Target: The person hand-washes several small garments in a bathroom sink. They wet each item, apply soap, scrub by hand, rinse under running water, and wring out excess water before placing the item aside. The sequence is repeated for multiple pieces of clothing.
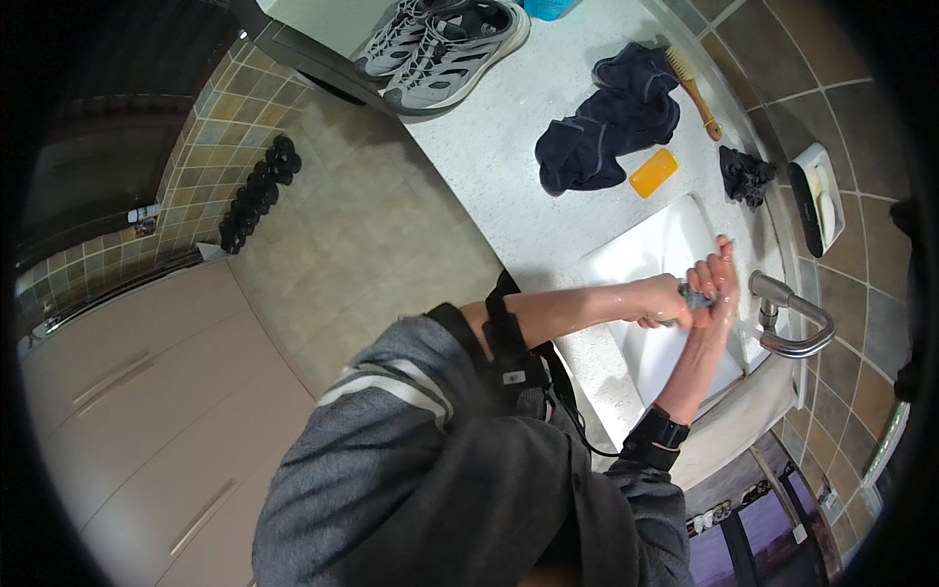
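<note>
Both hands are wet and meet over the white sink [664, 253]. Between them is a small bunched wet grey cloth [695, 296], and its exact kind cannot be told. My left hand [664, 299] has its fingers wrapped around one end. Against the other end, my right hand [717, 282] curls its fingers, with the thumb side partly hidden. A curved metal faucet [799, 323] stands just right of my right wrist, and water seems to run from its spout. On the counter beyond the sink lie an orange soap bar [653, 173] and crumpled dark navy fabric [612, 121].
A wooden-handled brush [697, 95] and a crumpled black cloth [745, 176] lie near the tiled wall. A soap dish [818, 198] is mounted there. Grey sneakers [455, 59] stand at the counter's far end, near a blue container [546, 7]. Black objects [257, 194] line the floor.
</note>
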The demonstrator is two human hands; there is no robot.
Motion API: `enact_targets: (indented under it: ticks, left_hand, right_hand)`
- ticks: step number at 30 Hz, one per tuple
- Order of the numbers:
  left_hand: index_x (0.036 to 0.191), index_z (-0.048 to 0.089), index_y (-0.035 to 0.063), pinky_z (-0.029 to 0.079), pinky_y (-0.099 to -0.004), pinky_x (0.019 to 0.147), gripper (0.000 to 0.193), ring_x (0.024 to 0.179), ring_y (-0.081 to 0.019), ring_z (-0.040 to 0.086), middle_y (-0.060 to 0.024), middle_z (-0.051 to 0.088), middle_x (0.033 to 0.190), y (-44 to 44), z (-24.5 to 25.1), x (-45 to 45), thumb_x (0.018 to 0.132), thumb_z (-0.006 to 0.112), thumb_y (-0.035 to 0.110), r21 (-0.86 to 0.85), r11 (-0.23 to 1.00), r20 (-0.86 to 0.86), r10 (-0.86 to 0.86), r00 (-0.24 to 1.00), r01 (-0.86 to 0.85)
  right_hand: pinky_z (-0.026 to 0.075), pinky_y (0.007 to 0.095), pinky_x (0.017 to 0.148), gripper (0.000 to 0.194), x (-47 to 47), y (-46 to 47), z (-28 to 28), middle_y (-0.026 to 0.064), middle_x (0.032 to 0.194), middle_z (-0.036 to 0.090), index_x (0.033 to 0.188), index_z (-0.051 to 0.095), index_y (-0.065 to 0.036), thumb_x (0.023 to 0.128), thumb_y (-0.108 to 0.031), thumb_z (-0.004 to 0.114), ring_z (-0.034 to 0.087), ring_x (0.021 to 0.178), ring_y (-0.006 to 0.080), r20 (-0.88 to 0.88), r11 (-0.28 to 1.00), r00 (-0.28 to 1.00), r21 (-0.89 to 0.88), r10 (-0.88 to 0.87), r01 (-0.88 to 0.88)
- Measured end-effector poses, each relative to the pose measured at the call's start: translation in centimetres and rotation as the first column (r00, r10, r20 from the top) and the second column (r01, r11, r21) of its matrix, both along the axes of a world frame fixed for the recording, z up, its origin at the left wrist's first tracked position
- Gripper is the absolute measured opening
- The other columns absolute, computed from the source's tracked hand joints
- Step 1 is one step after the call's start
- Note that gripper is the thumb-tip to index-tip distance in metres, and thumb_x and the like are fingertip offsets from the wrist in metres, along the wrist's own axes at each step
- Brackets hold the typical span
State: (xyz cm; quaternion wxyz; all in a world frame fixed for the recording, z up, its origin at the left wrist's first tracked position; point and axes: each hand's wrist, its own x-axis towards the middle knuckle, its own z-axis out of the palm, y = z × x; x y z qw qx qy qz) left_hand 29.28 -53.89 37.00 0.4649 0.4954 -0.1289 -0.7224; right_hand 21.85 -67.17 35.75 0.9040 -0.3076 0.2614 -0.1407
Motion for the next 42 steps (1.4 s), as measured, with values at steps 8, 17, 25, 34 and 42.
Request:
enact_targets:
  ticks: [8,17,25,34,42]
  left_hand:
    - [0.117,0.05,-0.0001,0.051,-0.0443,0.066,0.045,0.077,-0.0346,0.064,-0.0183,0.064,0.081,1.4,-8.1,-1.3,0.073,0.056,0.007,0.04,0.975,0.946,-0.108,0.304,0.22]
    - [0.11,0.05,0.0033,0.047,-0.0395,0.073,0.051,0.083,-0.0343,0.062,-0.0186,0.063,0.09,13.0,-1.3,10.7,0.071,0.074,0.027,-0.247,0.834,0.94,0.331,0.089,-0.494]
    - [0.115,0.053,0.0012,0.041,-0.0364,0.089,0.041,0.102,-0.0275,0.054,-0.0191,0.055,0.11,11.8,-0.5,15.2,0.079,0.066,0.014,-0.34,0.862,0.934,0.264,-0.242,-0.375]
    - [0.114,0.048,-0.0043,0.047,-0.0341,0.087,0.043,0.099,-0.0214,0.058,-0.0101,0.058,0.109,-3.5,-5.7,7.0,0.085,0.065,0.023,0.117,0.855,-0.461,0.498,0.734,-0.506]
    - [0.112,0.05,0.002,0.049,-0.034,0.087,0.022,0.096,-0.0218,0.059,-0.0107,0.059,0.106,-5.4,-11.8,1.2,0.09,0.048,0.004,0.343,0.769,-0.412,0.639,0.65,-0.539]
  right_hand:
    - [0.041,0.0235,0.045,0.012,-0.1,3.6,-13.6,-0.001,0.062,0.047,0.082,0.051,-0.006,0.091,-0.011,0.043,0.045,0.051,0.0102,-0.667,0.643,0.529,0.098,-0.525,0.76]
    - [0.041,0.0368,0.085,0.023,7.3,-1.5,-8.2,0.0145,0.099,0.056,0.1,0.054,-0.003,0.079,-0.01,0.06,0.053,0.098,0.0275,-0.178,0.156,0.604,-0.984,-0.777,-0.089]
    - [0.035,0.0423,0.096,0.037,12.8,-8.4,-6.5,0.0149,0.121,0.048,0.108,0.058,-0.012,0.072,-0.003,0.062,0.04,0.113,0.0371,-0.231,0.026,0.544,-0.933,-0.807,-0.358]
    - [0.046,0.028,0.085,0.04,1.4,1.6,-3.9,0.0092,0.109,0.062,0.113,0.058,-0.006,0.075,0.004,0.057,0.058,0.095,0.0178,-0.248,0.521,0.934,-0.85,-0.258,-0.082]
    - [0.042,0.0306,0.084,0.041,-6.0,0.2,-5.7,0.0088,0.113,0.057,0.124,0.051,-0.006,0.085,-0.016,0.058,0.053,0.106,0.018,-0.254,0.823,0.805,-0.368,-0.537,0.433]
